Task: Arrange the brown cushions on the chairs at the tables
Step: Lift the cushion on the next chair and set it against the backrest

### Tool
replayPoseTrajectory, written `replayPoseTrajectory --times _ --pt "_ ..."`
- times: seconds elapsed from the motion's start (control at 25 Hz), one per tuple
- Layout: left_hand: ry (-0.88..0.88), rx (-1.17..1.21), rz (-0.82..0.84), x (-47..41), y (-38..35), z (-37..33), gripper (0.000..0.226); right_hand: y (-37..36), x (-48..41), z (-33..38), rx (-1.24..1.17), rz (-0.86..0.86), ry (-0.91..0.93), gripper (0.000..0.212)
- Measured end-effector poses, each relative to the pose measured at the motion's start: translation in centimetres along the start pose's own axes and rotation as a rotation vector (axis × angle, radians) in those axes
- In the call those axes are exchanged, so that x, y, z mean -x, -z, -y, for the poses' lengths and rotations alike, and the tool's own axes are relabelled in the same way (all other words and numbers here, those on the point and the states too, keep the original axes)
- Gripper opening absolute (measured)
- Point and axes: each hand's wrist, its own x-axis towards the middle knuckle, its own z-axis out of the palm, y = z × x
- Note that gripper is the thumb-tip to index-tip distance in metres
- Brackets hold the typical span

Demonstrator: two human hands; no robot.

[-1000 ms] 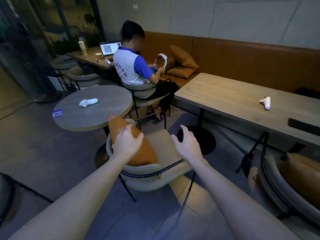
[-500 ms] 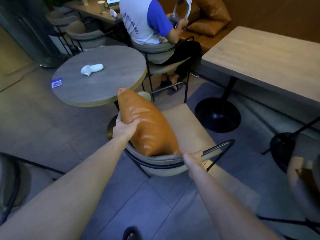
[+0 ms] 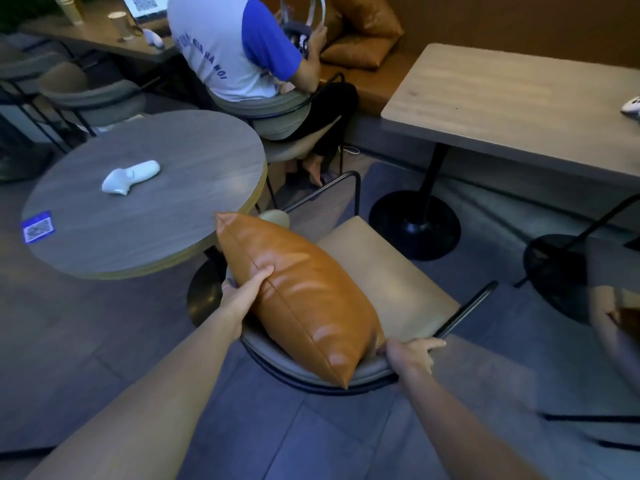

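Observation:
A brown leather cushion stands on edge against the curved grey backrest of the chair just below me. My left hand grips the cushion's left edge, thumb pressed into its face. My right hand holds the cushion's lower right corner at the backrest rim. The tan seat to the right of the cushion is bare. Two more brown cushions lie on the bench at the back.
A round grey table with a white controller and a blue card stands at the left. A rectangular table is at the right. A seated person is ahead. Another chair sits at the right edge.
The view has moved closer and tipped down. My left hand went from resting on the cushion's top to gripping its edge, and my right hand came down to its lower corner. The cushion stands more upright.

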Motion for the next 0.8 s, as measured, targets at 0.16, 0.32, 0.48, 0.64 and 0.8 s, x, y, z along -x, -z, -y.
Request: replayPoseTrajectory --times 0.16,0.32,0.48,0.64,0.8 --pt "-0.028 0.018 0.018 -0.5 -1.1 -0.1 0.132 0.8 -1.9 1.1 0.005 0.020 0.036 0.135" --pt "-0.034 0.041 0.039 -1.1 -3.7 -0.2 0.144 3.3 -3.6 3.7 -0.055 0.080 0.076 0.137" --pt "-0.017 0.024 0.032 -1.6 -6.3 -0.6 0.152 5.5 -5.4 5.7 -0.031 0.076 0.093 0.131" --pt "0.031 0.031 0.013 -1.4 -9.3 -0.7 0.143 7.9 -8.2 7.0 -0.070 0.058 0.120 0.117" --pt "0.048 0.031 0.007 -0.7 -12.6 -0.6 0.155 8.0 -9.7 6.3 -0.235 -0.129 0.112 0.086"
